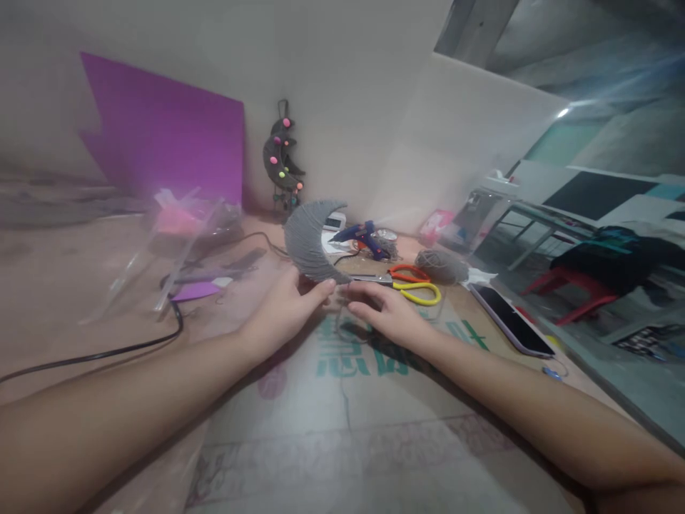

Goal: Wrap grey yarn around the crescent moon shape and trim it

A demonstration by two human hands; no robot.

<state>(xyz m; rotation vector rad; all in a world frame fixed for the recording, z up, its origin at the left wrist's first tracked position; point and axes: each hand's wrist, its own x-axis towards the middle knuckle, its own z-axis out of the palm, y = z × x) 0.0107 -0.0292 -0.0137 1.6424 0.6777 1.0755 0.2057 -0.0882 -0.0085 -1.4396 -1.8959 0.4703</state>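
Observation:
A crescent moon (307, 239) wrapped in grey yarn stands tilted up in front of me, its hollow side facing right. My left hand (305, 300) pinches its lower edge between thumb and fingers. Close to the crescent's lower tip, my right hand (382, 310) has its fingers drawn together on a thin strand of grey yarn (338, 325), which hangs in a loop between the hands; the exact grip is blurred. Just behind the right hand lie scissors (409, 285) with one orange and one yellow handle.
A blue glue gun (361, 239), a ball of grey yarn (442, 265) and a phone (511, 321) lie beyond and to the right. A decorated moon hanging (281, 157) and a purple sheet (171, 132) are by the wall. A black cable (107, 353) crosses the left side.

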